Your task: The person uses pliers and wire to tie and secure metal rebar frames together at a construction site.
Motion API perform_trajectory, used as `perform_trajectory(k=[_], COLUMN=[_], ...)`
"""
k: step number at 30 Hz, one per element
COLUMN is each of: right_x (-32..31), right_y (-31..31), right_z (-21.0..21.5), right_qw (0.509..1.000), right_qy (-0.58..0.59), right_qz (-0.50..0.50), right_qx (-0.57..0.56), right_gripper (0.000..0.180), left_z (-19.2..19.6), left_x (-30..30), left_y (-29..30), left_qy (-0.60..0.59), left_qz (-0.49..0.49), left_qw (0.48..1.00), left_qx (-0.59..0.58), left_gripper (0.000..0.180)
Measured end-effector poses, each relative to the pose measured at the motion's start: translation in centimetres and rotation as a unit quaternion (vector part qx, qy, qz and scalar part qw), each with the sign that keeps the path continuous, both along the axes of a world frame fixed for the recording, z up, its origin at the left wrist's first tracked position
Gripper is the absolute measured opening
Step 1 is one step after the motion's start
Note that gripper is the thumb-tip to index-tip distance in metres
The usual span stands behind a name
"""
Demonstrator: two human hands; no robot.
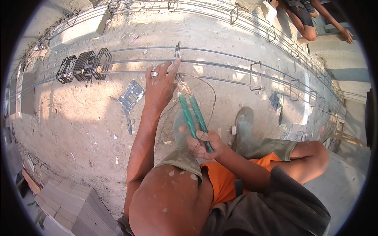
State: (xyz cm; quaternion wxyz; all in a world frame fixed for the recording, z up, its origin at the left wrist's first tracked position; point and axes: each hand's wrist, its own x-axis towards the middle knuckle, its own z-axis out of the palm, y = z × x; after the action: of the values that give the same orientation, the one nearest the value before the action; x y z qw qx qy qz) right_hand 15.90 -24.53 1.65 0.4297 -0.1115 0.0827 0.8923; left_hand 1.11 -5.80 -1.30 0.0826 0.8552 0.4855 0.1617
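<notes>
step: tying a stirrup [177,50] to the rebar cage [220,65] with thin tie wire [210,92], judged from the pose; the joint looks mid-twist
left hand [159,88]: fingers closed on the long bar right at the stirrup, pinning the joint, ring on one finger
right hand [204,146]: wrapped tight round the green handles of the pincers [193,114], whose nose sits at the joint just beside the left fingers
wire: loops from the joint down toward the right hand
next move needs: steady hold on the bar, nose kept on the wire ends
spare stirrups [84,65]: bunched on the bars, well to the left
containers: none seen
ground: dirt floor [86,126], rubber boots [246,133], paving blocks [67,204] stacked lower left
other person: leg [301,21] top right, apart
</notes>
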Motion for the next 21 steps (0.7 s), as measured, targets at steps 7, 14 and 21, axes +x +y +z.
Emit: perform_trajectory(k=[7, 14, 21], right_x=[2.7, 7.7, 3.4], right_y=[0.0, 3.0, 3.3], right_z=[-2.4, 2.6, 8.0], right_qw=[0.994, 0.807, 0.357], right_qy=[0.1, -0.515, -0.858], right_qz=[0.04, 0.245, 0.294], right_qx=[0.012, 0.15, 0.223], right_gripper=[0.053, 0.046, 0.039], left_z=[4.5, 3.0, 3.6], left_x=[2.8, 5.3, 5.8], left_y=[-4.0, -3.3, -3.8], left_qy=[-0.031, 0.011, -0.033], left_qz=[-0.387, -0.419, -0.369], left_qw=[0.917, 0.908, 0.927], left_qx=[0.092, 0.016, 0.062], left_gripper=[0.031, 0.009, 0.008])
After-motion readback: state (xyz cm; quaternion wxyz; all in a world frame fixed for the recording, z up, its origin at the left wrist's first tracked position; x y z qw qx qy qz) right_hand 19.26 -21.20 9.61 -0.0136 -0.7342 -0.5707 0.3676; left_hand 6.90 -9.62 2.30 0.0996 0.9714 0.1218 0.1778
